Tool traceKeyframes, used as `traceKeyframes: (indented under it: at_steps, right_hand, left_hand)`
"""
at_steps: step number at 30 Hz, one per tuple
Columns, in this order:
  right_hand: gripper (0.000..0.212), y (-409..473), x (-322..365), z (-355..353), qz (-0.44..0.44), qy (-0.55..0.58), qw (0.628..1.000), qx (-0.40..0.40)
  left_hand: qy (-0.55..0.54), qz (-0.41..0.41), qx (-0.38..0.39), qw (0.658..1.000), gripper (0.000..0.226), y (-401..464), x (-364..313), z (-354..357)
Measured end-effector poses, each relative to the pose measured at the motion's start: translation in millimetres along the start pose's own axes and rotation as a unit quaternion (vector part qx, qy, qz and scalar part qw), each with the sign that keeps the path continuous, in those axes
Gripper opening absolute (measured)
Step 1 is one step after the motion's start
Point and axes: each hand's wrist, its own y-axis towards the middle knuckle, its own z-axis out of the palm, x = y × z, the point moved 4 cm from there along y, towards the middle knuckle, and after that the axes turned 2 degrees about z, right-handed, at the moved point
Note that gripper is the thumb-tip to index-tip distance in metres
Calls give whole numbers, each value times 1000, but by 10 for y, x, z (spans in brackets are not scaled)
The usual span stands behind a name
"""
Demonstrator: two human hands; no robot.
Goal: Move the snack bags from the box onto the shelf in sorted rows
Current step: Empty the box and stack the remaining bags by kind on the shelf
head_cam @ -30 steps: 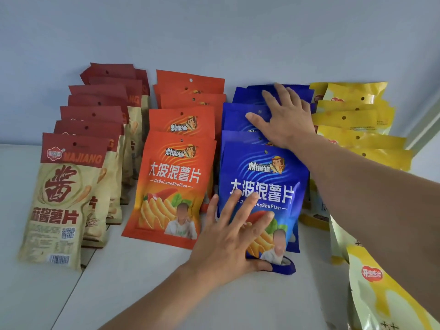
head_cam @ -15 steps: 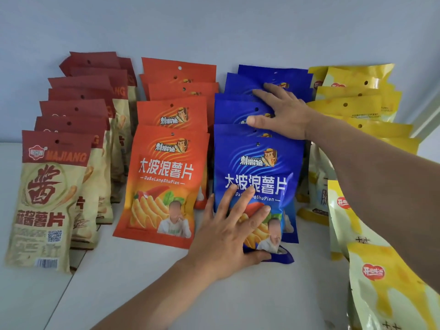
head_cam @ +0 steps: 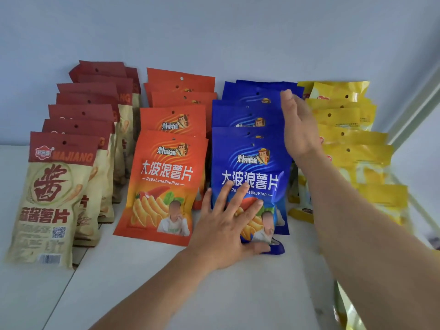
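I see my left hand (head_cam: 232, 225) pressing spread fingers on the front blue bag (head_cam: 252, 177), upright in its shelf (head_cam: 166, 282) row, while my right hand (head_cam: 298, 125), fingers together, has lifted off the rear bags.

Hands (head_cam: 262, 186) – blue bags (head_cam: 250, 158)

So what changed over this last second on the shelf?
The right hand lifted off the blue bags it was pressing and turned edge-on at the row's right side, fingers straight, holding nothing. The left hand stayed flat on the front blue bag. All four rows stand as before.
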Motion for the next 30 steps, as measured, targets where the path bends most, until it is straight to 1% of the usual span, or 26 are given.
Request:
traceKeyframes:
  at_steps: [2, 4, 6, 12, 16, 19, 22, 23, 26, 28, 30]
  right_hand:
    - [66, -275, -138, 1, 42, 35, 998, -18]
    - [77, -505, -259, 7, 86, 70, 993, -32]
    - [80, -695, -361, 80, 127, 112, 985, -22]
    - [88, -985, -547, 377, 247, 115, 962, 11]
    - [90, -944, -448, 252, 215, 85, 973, -6]
    - [94, -994, -384, 86, 189, 22, 982, -4]
    - [80, -1188, -314, -130, 169, -58, 984, 28]
    - [75, -1266, -294, -205, 159, -61, 985, 41]
    - [59, -1544, -229, -416, 151, 12, 985, 77]
    - [52, -1721, -215, -629, 136, 29, 988, 60]
    - [47, -1922, -233, -925, 115, 0, 993, 11]
  left_hand:
    - [0, -6, -10, 1000, 78, -4, -13, -45]
    - [6, -13, -13, 1000, 75, -13, -17, -57]
    - [9, -20, -16, 1000, 75, -20, -9, -42]
    - [7, -28, -13, 999, 77, -14, 18, 41]
    - [13, -15, -42, 999, 77, -4, 45, 39]
    - [10, -11, -71, 997, 78, -12, 22, -9]
    - [12, -24, -78, 997, 78, -35, -28, -23]
    - [12, -30, -80, 996, 77, -44, -46, -27]
    - [7, -39, -103, 994, 74, -63, -127, -103]
    - [-9, -42, -140, 989, 71, -110, -282, -189]
    - [-63, -46, -179, 981, 68, -214, -568, -279]
